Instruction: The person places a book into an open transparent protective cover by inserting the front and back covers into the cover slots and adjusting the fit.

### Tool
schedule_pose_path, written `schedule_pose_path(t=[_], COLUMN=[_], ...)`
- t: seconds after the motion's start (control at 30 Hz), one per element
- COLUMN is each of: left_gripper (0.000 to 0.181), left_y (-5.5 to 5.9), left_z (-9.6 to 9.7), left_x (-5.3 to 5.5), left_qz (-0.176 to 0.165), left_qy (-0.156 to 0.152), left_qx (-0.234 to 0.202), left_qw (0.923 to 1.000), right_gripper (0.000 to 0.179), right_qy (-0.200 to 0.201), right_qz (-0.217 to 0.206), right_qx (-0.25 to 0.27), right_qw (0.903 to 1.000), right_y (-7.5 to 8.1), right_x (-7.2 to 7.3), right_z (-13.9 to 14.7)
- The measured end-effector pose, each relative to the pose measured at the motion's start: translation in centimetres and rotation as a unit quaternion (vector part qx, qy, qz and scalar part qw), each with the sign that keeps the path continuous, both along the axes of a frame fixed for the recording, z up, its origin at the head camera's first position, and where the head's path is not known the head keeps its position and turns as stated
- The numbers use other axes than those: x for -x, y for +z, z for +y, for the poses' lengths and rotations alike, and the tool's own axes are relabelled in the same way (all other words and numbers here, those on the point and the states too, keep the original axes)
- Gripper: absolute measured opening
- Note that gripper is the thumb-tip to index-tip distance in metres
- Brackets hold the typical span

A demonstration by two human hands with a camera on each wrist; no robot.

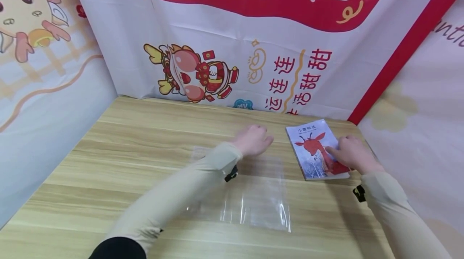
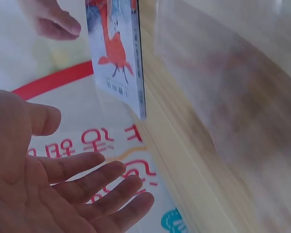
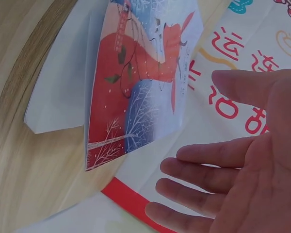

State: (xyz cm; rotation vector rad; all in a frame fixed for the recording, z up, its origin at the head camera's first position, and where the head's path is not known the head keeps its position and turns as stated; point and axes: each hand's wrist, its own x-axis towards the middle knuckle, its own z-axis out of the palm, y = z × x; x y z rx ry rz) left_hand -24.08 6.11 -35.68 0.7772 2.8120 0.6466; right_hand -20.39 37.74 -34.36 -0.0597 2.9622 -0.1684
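A paperback picture book (image 1: 311,162), its cover showing a red deer against a blue, snowy wood, lies toward the right back of the table. My right hand (image 1: 355,154) is at the book's right side, overlapping its edge in the head view. In the right wrist view, that hand's fingers are loosely spread beside the cover, and a white sheet (image 3: 63,97) shows under the lifted-looking cover. A clear plastic sleeve (image 1: 264,190) lies flat in the table's middle. Over its far edge hangs my left hand (image 1: 252,140), fingers relaxed and holding nothing.
Wood-grain table (image 1: 119,146) beneath everything. A printed cloth (image 1: 217,21) with red lettering and a cartoon dragon hangs along the back edge. More printed cloth walls (image 1: 43,90) close in the left and right sides.
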Motion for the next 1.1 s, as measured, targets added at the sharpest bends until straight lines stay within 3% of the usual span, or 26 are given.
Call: schedule_pose_path(t=[0.33,0.6,0.73,0.93,1.1], left_gripper=[0.035,0.034,0.028,0.044,0.042], left_y=[0.4,-0.2,-1.1,-2.6,-3.5], left_z=[3.8,5.9,6.7,8.1,9.3], left_x=[-0.3,0.2,0.4,0.6,1.1], left_qz=[-0.007,-0.086,-0.1,-0.165,-0.219], left_qy=[-0.014,-0.008,-0.002,0.01,0.054], left_qx=[-0.019,-0.076,-0.124,-0.203,-0.241], left_qw=[0.9997,0.9933,0.9872,0.9651,0.9438], right_gripper=[0.04,0.041,0.038,0.042,0.041], right_qy=[-0.002,-0.009,-0.016,-0.04,-0.044], right_qz=[-0.023,-0.046,-0.076,-0.112,-0.12], right_qx=[-0.021,0.003,0.018,0.051,0.061], right_qw=[0.9995,0.9989,0.9968,0.9916,0.9899], right_y=[-0.2,-0.7,-1.0,-1.8,-2.5], right_x=[1.4,3.0,3.6,4.2,4.2], right_z=[0.8,1.6,2.0,2.4,2.9])
